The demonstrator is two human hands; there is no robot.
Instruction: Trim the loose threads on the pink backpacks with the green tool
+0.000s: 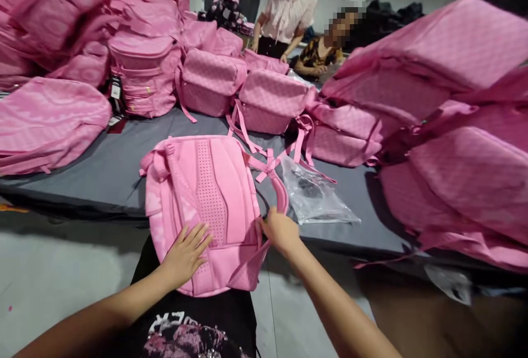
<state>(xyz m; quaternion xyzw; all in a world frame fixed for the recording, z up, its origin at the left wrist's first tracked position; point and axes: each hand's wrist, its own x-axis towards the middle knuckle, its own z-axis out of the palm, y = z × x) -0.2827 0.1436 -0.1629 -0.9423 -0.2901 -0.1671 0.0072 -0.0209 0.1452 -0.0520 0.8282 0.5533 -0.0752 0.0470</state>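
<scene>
A pink backpack (235, 193) lies with its padded back panel facing up, partly on the grey table and partly over its front edge. My left hand (187, 253) rests flat on the lower left of the panel, fingers spread. At the bag's right side, my right hand (280, 230) is closed by the edge, near the lower part of a curved shoulder strap (281, 193); what its fingers pinch is too small to make out. Loose straps stretch from the bag's top right over the table.
More pink backpacks (272, 99) line the back of the grey table (127, 154), with piles at left and right (466, 176). A clear plastic bag (317, 198) lies right of the backpack. Two people stand or sit beyond the table.
</scene>
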